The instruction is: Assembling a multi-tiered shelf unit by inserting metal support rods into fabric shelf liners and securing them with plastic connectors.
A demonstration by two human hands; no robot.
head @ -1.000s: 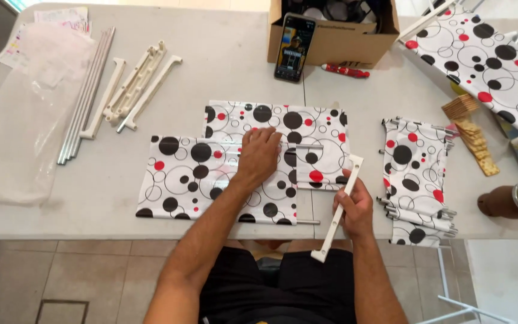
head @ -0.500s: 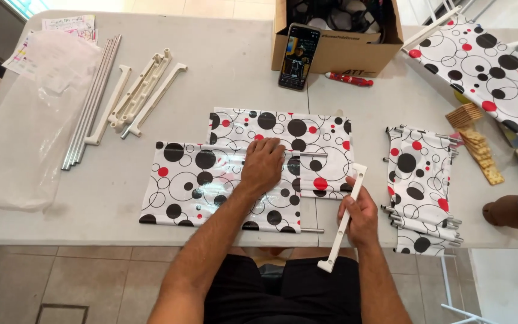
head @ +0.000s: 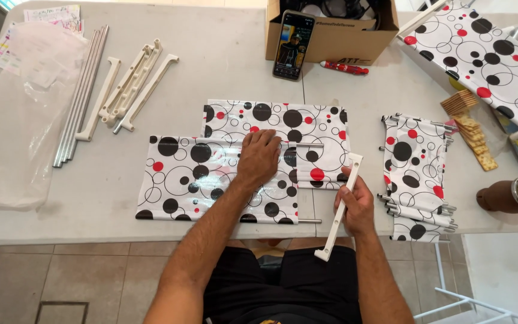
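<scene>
- The left hand (head: 259,157) lies flat, fingers spread, on the spotted fabric panel (head: 220,178) in the middle of the surface (head: 223,72), pressing it down.
- The right hand (head: 355,204) grips a white plastic bracket (head: 338,207) just right of that panel, close to its protruding metal rods; the bracket looks not yet fitted on.
- A second panel (head: 277,120) lies just behind the first.
- Right of the panel, a pile of rodded panels (head: 415,171) waits.
- Far left of it, spare brackets (head: 130,87) and metal tubes (head: 82,96) lie unused, so most assembly seems left.

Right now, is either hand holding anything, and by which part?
The right hand grips a long white plastic bar around its middle. The left hand holds nothing, resting flat on the spotted fabric panel.
</scene>
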